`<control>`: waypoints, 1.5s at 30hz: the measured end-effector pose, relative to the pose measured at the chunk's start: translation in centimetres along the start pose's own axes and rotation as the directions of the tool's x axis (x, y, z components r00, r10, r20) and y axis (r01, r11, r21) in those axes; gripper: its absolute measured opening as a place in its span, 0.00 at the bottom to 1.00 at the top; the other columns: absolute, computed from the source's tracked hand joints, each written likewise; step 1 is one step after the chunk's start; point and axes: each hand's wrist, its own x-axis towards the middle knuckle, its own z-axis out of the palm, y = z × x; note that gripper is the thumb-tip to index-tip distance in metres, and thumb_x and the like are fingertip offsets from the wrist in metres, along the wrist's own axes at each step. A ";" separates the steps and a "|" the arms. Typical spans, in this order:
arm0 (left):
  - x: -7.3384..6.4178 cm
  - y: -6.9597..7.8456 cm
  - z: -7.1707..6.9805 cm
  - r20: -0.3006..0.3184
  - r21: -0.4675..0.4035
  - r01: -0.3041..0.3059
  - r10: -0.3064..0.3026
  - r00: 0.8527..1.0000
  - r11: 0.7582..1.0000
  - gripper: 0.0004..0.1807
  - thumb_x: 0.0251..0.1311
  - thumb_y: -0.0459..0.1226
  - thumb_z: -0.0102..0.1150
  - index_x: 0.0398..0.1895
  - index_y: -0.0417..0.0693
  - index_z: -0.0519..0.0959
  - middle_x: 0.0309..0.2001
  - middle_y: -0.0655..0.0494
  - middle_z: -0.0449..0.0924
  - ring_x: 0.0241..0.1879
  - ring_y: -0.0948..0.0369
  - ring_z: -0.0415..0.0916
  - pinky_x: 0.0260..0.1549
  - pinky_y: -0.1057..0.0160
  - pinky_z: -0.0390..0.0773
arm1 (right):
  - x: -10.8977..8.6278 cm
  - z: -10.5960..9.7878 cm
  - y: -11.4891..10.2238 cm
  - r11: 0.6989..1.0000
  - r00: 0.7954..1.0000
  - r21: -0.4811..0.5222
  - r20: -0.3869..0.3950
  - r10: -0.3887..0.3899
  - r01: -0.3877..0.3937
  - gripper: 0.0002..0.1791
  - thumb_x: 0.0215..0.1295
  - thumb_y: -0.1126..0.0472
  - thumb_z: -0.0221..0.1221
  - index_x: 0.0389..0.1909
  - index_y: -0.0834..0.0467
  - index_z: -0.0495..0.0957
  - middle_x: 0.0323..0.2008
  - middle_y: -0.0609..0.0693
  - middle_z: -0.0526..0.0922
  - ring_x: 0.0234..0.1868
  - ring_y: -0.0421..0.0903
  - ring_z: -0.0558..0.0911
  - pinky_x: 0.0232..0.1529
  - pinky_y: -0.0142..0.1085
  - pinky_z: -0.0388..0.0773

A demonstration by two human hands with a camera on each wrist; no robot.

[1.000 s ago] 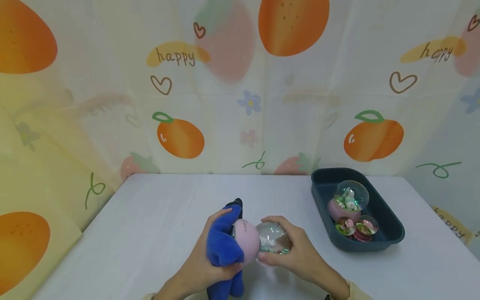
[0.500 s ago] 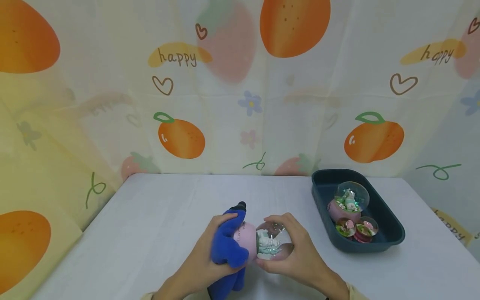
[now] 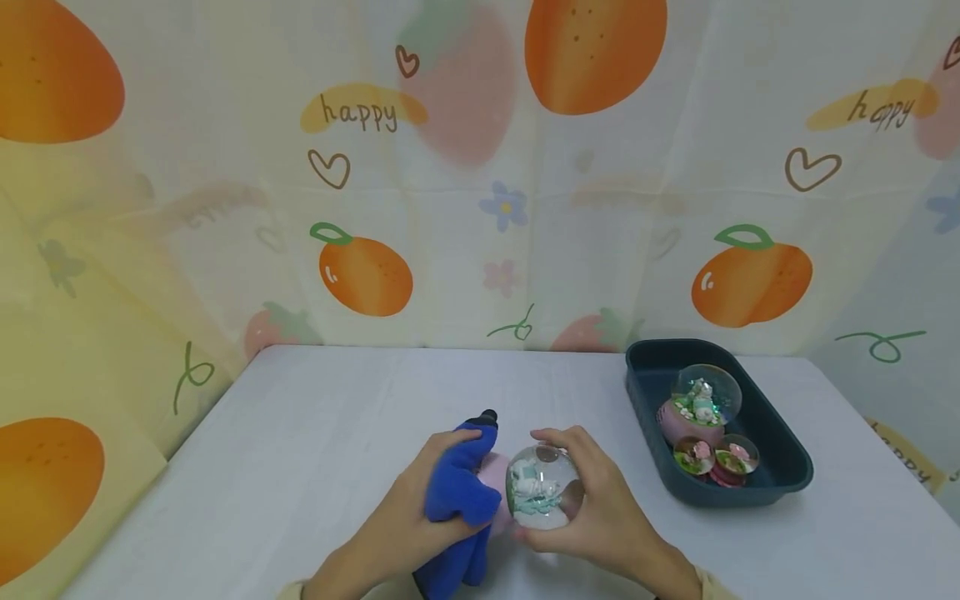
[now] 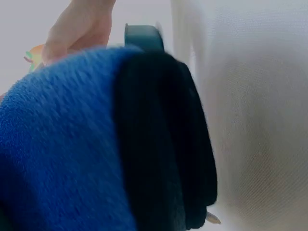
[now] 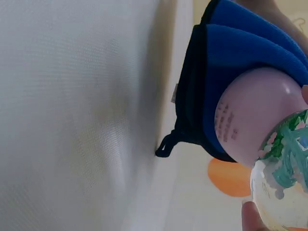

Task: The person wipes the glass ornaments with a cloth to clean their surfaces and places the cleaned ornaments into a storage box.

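Note:
A snow globe [image 3: 542, 487] with a clear dome and a pale green-and-white figure inside lies sideways between my hands. My left hand [image 3: 405, 510] holds a blue cloth [image 3: 459, 492] with black edging, wrapped against the globe's rounded pink base [image 5: 255, 113]. Small lettering shows on that base in the right wrist view. The dome is gripped by my right hand [image 3: 603, 504], thumb below and fingers above. In the left wrist view the cloth [image 4: 72, 130] fills much of the picture and hides the globe.
To the right stands a dark blue-green tray [image 3: 783, 458]. It holds a larger snow globe [image 3: 701, 400] on a pink base and two small globes, one left [image 3: 693, 455] and one right [image 3: 737, 455]. A fruit-printed curtain [image 3: 450, 250] hangs behind the white table [image 3: 337, 408].
The globe has turned between my hands, so its dome faces the head camera more and less of the pink base shows. The cloth has shifted slightly right.

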 end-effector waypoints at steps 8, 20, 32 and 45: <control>-0.1 0.4 0.5 0.091 0.115 0.085 -0.096 0.991 0.990 0.48 0.50 0.52 0.74 0.71 0.77 0.55 0.66 0.65 0.63 0.59 0.59 0.72 0.50 0.50 0.78 | -0.2 0.2 -0.3 0.997 0.997 0.014 -0.016 -0.075 0.076 0.45 0.37 0.49 0.81 0.60 0.46 0.71 0.49 0.41 0.75 0.43 0.36 0.77 0.31 0.30 0.81; 0.4 -0.6 0.2 0.060 -0.076 -0.015 0.019 0.998 0.997 0.31 0.57 0.38 0.69 0.63 0.65 0.70 0.60 0.65 0.75 0.59 0.61 0.75 0.56 0.56 0.75 | 0.0 -0.4 -0.2 0.977 0.984 0.124 0.008 -0.176 0.174 0.44 0.37 0.56 0.81 0.60 0.53 0.72 0.52 0.48 0.75 0.46 0.39 0.77 0.33 0.29 0.82; 0.4 -0.5 0.3 0.181 -0.180 0.204 -0.172 0.968 0.962 0.36 0.59 0.44 0.67 0.68 0.73 0.61 0.63 0.55 0.73 0.57 0.57 0.75 0.52 0.54 0.74 | 0.0 -0.6 -0.2 0.966 0.978 0.175 0.047 -0.203 0.192 0.44 0.38 0.59 0.81 0.61 0.51 0.73 0.55 0.48 0.76 0.49 0.43 0.79 0.40 0.32 0.81; 0.2 -1.0 -0.2 0.137 -0.216 0.112 -0.083 0.987 0.970 0.19 0.63 0.40 0.64 0.56 0.61 0.75 0.53 0.60 0.82 0.52 0.62 0.80 0.50 0.62 0.77 | 0.0 -0.4 -0.3 0.947 0.960 0.214 0.094 -0.266 0.241 0.45 0.37 0.59 0.81 0.62 0.53 0.73 0.57 0.49 0.75 0.55 0.41 0.77 0.54 0.35 0.80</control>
